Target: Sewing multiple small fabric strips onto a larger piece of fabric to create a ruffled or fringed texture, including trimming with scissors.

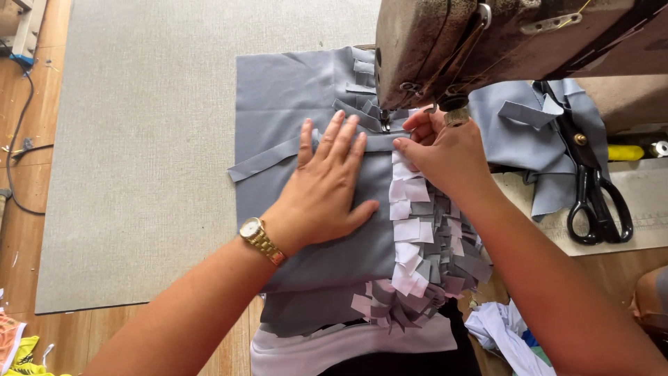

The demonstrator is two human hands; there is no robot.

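Under the sewing machine (487, 42) at the desk's far edge, your left hand (327, 188) lies released, flat on the grey cloth (292, 104); your right hand (438, 150) pinches its strip. Stitching seems underway; feed steadily.

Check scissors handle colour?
Black handles on the scissors, right of the right hand; head view.

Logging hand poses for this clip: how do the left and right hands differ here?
The left hand lies flat, fingers spread, pressing the grey fabric; the right hand is curled, fingertips pinching at the seam near the needle of the sewing machine. The left wrist wears a gold watch; the right wrist is bare. Both rest on the same fabric.
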